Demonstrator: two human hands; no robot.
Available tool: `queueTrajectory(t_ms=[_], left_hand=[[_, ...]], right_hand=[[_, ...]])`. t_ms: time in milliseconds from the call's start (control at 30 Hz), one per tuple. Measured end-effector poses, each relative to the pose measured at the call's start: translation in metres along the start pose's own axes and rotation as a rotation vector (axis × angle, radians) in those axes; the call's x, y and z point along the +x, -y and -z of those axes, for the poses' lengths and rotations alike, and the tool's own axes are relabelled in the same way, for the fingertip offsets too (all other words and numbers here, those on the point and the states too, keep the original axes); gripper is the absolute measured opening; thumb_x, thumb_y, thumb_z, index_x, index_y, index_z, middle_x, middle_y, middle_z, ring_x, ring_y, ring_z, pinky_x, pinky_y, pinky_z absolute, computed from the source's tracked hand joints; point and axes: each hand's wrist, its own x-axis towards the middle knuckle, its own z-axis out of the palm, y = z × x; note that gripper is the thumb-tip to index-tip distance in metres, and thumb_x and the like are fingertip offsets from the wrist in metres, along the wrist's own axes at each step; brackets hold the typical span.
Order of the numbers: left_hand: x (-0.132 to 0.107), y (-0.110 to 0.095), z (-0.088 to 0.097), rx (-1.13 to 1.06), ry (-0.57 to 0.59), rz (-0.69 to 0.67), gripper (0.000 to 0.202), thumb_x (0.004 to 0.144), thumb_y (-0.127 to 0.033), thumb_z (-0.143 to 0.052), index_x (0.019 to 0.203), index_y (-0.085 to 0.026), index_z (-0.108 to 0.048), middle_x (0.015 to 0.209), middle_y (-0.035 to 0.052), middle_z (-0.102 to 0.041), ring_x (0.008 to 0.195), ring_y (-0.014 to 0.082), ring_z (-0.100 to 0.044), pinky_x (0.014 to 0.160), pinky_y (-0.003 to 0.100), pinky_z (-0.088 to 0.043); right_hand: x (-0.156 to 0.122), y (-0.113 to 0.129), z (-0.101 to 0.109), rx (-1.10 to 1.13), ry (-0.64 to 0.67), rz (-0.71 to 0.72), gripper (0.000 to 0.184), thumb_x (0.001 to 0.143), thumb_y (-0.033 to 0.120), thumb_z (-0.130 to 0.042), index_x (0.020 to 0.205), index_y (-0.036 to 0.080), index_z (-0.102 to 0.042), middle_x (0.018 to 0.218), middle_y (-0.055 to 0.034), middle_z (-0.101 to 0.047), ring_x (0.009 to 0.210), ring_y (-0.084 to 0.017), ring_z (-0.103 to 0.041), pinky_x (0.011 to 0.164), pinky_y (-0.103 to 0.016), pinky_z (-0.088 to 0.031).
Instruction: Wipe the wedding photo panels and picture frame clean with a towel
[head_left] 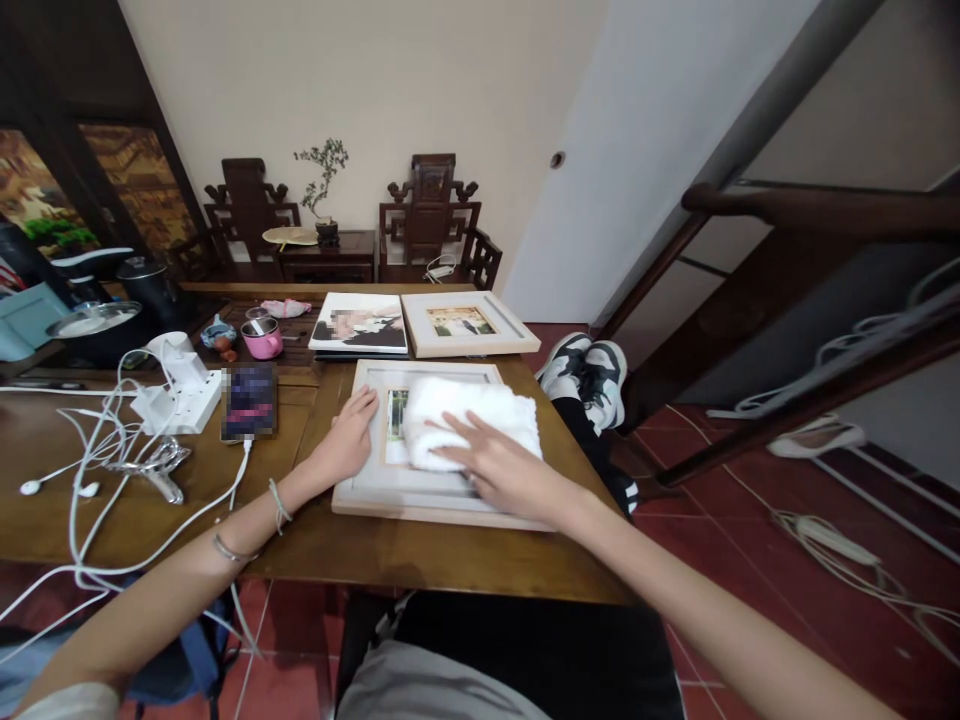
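A light wooden picture frame (442, 515) lies flat on the table, a photo (396, 425) partly showing inside its pale mat. My left hand (349, 440) rests along the left side of this frame, fingers stretched onto its border. Over the frame's middle and right part is a folded white cloth (480, 400). My right hand (495, 460) presses down on the cloth with its fingers spread, and the cloth hides much of the photo.
Behind lie a second framed photo (472, 345) and a photo album (360, 340). To the left are a phone (249, 400), a power strip (187, 405), tangled white cables, a silver hair claw (161, 465) and a pink cup (262, 340). Someone's shoes (600, 375) show beyond the right edge.
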Motion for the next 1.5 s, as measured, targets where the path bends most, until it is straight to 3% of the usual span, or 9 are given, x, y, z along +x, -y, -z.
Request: queueTrajectory(t_ms=[133,233,533,633,833,1033,1133,1367,1500], left_hand=[[0.000,-0.001,0.002,-0.011,0.018,0.006,0.058,0.075,0.000,-0.033,0.131,-0.010,-0.044,0.142,0.0151,-0.038,0.137,0.0244,-0.024,0.110,0.052,-0.022],[0.001,-0.002,0.002,-0.014,0.010,0.020,0.057,0.075,-0.001,-0.033,0.130,-0.010,-0.045,0.141,0.0148,-0.039,0.137,0.0244,-0.025,0.111,0.053,-0.022],[0.000,-0.001,-0.002,-0.009,-0.024,0.025,0.057,0.074,0.000,-0.033,0.129,-0.010,-0.046,0.141,0.0153,-0.040,0.136,0.0238,-0.026,0.110,0.053,-0.022],[0.000,-0.001,-0.002,0.001,-0.009,0.024,0.057,0.074,0.001,-0.032,0.130,-0.009,-0.045,0.141,0.0152,-0.039,0.137,0.0231,-0.025,0.110,0.052,-0.022],[0.000,0.000,0.000,-0.003,0.018,0.003,0.060,0.073,0.002,-0.032,0.131,-0.010,-0.044,0.142,0.0148,-0.038,0.138,0.0230,-0.023,0.111,0.051,-0.021],[0.001,-0.001,0.003,0.004,0.038,0.013,0.060,0.074,0.001,-0.033,0.132,-0.011,-0.043,0.142,0.0147,-0.038,0.137,0.0244,-0.023,0.110,0.053,-0.022],[0.001,-0.001,0.001,0.014,0.040,0.012,0.059,0.074,0.001,-0.033,0.131,-0.010,-0.044,0.142,0.0156,-0.038,0.137,0.0245,-0.023,0.110,0.053,-0.022],[-0.002,-0.001,-0.004,-0.023,-0.014,0.025,0.056,0.077,-0.001,-0.033,0.131,-0.013,-0.043,0.142,0.0135,-0.038,0.137,0.0229,-0.025,0.110,0.054,-0.022],[-0.002,-0.003,-0.003,-0.031,-0.007,0.033,0.051,0.082,-0.005,-0.032,0.130,-0.012,-0.044,0.141,0.0137,-0.039,0.136,0.0226,-0.027,0.110,0.053,-0.023]], right_hand=[[0.042,-0.043,-0.011,-0.182,-0.069,-0.123,0.061,0.071,-0.003,-0.043,0.129,0.017,-0.050,0.148,-0.0107,-0.029,0.137,-0.034,-0.017,0.107,-0.058,-0.017],[0.056,-0.049,-0.013,-0.225,-0.037,-0.189,0.064,0.071,-0.004,-0.041,0.130,0.020,-0.049,0.149,-0.0075,-0.027,0.136,-0.038,-0.013,0.103,-0.064,-0.018],[-0.012,0.039,0.028,0.210,0.218,0.029,0.066,0.070,-0.006,-0.038,0.128,0.022,-0.051,0.138,-0.0087,-0.046,0.137,-0.025,-0.018,0.107,-0.052,-0.026],[-0.022,0.050,0.031,0.247,0.214,0.039,0.061,0.072,-0.004,-0.039,0.125,0.021,-0.053,0.133,-0.0103,-0.051,0.137,-0.023,-0.022,0.107,-0.046,-0.028],[0.013,-0.007,-0.003,-0.020,-0.001,-0.042,0.068,0.068,-0.008,-0.039,0.129,0.021,-0.049,0.147,-0.0103,-0.032,0.137,-0.031,-0.017,0.106,-0.061,-0.017],[0.059,-0.055,-0.013,-0.233,-0.059,-0.124,0.070,0.071,-0.009,-0.037,0.132,0.022,-0.046,0.149,-0.0076,-0.027,0.136,-0.038,-0.013,0.097,-0.072,-0.018],[0.051,-0.041,-0.012,-0.196,-0.023,-0.072,0.072,0.069,-0.011,-0.036,0.132,0.023,-0.047,0.150,-0.0063,-0.023,0.137,-0.036,-0.010,0.098,-0.070,-0.021],[-0.016,0.036,0.019,0.144,0.171,0.072,0.066,0.071,-0.010,-0.036,0.126,0.023,-0.052,0.145,-0.0072,-0.036,0.138,-0.027,-0.012,0.107,-0.057,-0.023],[-0.017,0.042,0.020,0.159,0.164,0.044,0.067,0.072,-0.009,-0.036,0.129,0.025,-0.049,0.142,-0.0085,-0.041,0.138,-0.027,-0.014,0.106,-0.057,-0.026]])
